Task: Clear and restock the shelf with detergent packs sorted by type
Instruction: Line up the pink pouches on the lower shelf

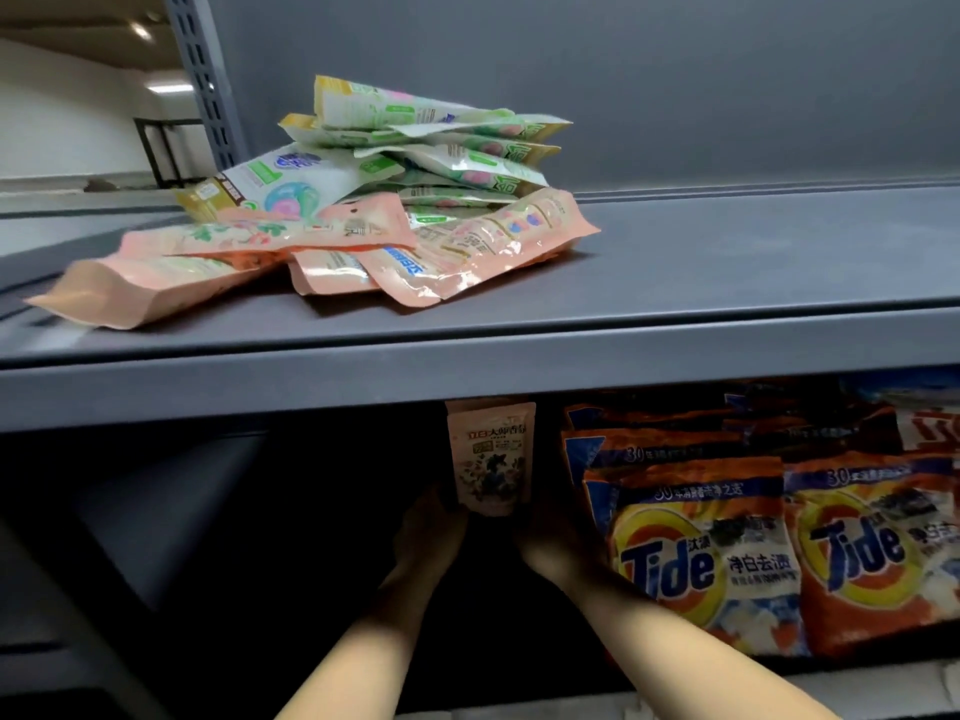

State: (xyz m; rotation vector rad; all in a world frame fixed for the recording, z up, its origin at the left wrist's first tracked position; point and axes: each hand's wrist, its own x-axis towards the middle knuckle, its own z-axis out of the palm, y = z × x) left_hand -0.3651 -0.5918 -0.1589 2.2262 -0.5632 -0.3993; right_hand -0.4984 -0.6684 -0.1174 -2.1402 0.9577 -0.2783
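Shelving fills my whole view: a grey metal upper shelf runs across the middle, with a dim lower shelf beneath its front lip. On the right of that lower shelf I see orange Tide bags standing in overlapping rows, two fronts facing me and more packed behind them. On the upper shelf, left of centre, lies a loose heap of detergent packs: the green-and-white packs are piled on top and toward the back, and the pink packs are spread flat under and in front of them, one reaching toward the shelf's left front edge. Below, both of my forearms reach up into the dark lower bay. Between them stands a small pink pack, upright, its printed face toward me and its top edge tucked just under the upper shelf's lip, just left of the Tide bags. My left hand touches the pack's lower left corner with its fingers curled against it, and my right hand sits at the lower right side. It is too dark there for me to tell exactly how the right fingers lie, though both hands appear to grip the pack's bottom from either side.
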